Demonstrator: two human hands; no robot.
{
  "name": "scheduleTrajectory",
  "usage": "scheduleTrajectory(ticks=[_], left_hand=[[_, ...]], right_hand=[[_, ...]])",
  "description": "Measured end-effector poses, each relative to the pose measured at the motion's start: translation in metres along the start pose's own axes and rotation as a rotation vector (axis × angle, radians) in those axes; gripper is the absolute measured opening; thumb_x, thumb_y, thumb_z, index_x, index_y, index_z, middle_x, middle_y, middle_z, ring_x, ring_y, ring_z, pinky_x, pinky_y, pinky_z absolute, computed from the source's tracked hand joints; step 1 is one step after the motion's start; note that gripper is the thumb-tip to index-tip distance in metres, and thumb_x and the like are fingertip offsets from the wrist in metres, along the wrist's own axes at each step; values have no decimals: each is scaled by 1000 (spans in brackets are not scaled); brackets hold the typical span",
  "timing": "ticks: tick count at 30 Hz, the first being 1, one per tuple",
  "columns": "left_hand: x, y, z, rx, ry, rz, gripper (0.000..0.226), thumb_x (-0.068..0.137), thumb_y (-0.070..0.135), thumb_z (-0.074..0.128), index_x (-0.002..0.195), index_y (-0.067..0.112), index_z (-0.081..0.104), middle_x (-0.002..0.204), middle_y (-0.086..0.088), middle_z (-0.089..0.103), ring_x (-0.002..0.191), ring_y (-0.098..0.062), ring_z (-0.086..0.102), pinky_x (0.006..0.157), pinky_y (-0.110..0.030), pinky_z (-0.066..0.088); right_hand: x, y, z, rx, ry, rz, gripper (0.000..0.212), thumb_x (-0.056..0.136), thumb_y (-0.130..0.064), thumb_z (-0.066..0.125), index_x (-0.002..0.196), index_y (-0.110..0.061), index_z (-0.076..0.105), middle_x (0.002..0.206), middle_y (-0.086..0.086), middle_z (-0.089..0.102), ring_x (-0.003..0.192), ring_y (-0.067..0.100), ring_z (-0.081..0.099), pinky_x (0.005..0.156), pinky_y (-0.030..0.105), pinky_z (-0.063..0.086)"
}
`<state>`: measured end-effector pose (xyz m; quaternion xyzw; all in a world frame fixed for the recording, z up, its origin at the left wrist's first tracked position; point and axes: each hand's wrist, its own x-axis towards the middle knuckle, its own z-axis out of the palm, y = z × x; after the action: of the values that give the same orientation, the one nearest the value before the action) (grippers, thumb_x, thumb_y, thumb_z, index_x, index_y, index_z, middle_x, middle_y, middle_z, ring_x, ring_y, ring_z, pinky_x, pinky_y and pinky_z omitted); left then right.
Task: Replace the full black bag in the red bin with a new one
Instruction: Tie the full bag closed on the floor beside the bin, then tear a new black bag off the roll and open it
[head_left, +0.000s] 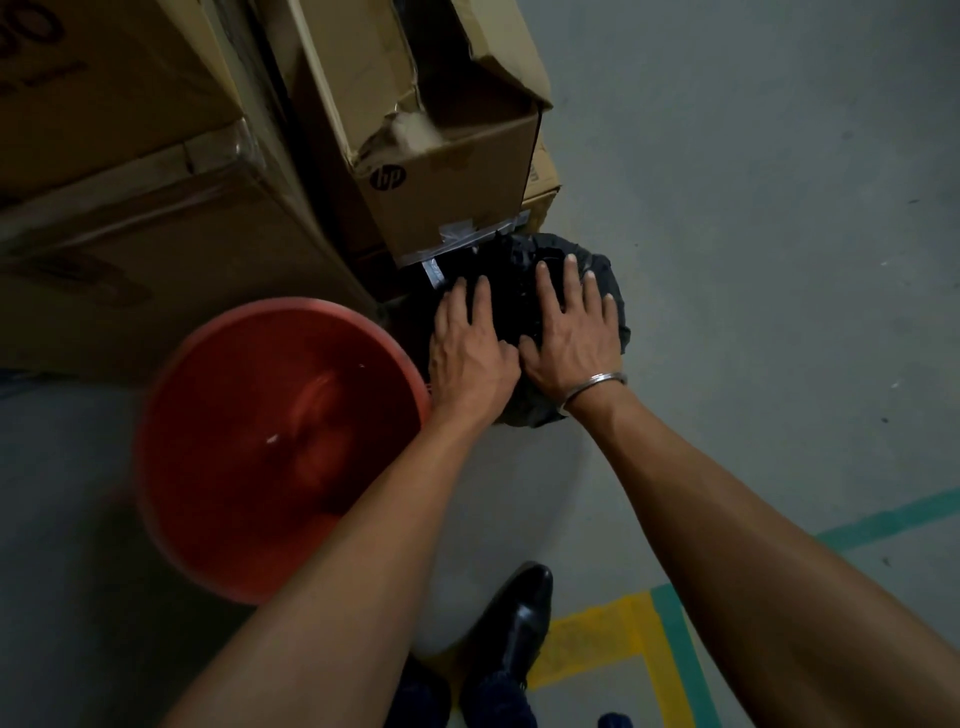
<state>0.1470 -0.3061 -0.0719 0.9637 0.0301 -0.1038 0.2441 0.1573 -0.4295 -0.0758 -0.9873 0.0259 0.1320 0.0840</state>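
Observation:
The red bin (218, 499) stands on the floor at the left, round, with no bag in it; its inside shows bare red plastic. To its right the full black bag (608, 280) sits on the floor against the boxes. My left hand (470, 353) lies flat on the bag's left side, fingers spread. My right hand (569, 332), with a metal bangle at the wrist, lies flat on the bag's top right, fingers spread. Both palms press on the bag; neither hand closes around it. No new bag is in view.
Stacked cardboard boxes (447, 171) stand right behind the bag and the bin, a larger box (130, 218) at the left. My black shoe (511, 629) is on the grey floor near yellow and green floor tape (670, 629). Bare floor stretches to the right.

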Motion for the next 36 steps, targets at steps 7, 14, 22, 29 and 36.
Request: scheduleTrajectory(ticks=[7,14,22,29,36], left_hand=[[-10,-24,-52,70,46,5,78,84,23,58,153,18,21,161,-12,16,148,-30,15,119,-44,22],[-35,-50,-109,76,78,-43,79,86,22,54,154,18,14,163,-11,8,150,-28,8,119,-42,15],[-69,-79,-191,122,113,-85,80,86,23,54,154,21,12,163,-9,4,150,-28,5,118,-45,21],[-123,-76,-302,153,159,-111,83,88,27,55,155,23,8,164,-7,-1,150,-26,3,119,-47,22],[-169,-71,-409,198,253,-120,84,82,25,56,154,20,14,163,-10,6,149,-29,10,115,-51,30]], right_hand=[[-12,-25,-26,-50,42,-60,89,87,-53,48,155,-20,1,163,13,0,150,34,4,120,55,9],[-29,-77,-57,-87,49,-158,89,87,-57,44,155,-19,1,163,14,0,150,34,1,120,56,6],[-56,-147,-104,-103,82,-250,96,87,-64,37,154,-9,-5,163,15,-4,150,32,-2,120,54,6],[-106,-210,-189,-90,103,-311,101,85,-63,42,154,-7,-7,162,15,-5,150,31,-4,120,51,-1],[-151,-260,-282,-75,176,-350,104,82,-64,44,154,-9,-7,162,16,-6,150,32,-4,121,53,1]])
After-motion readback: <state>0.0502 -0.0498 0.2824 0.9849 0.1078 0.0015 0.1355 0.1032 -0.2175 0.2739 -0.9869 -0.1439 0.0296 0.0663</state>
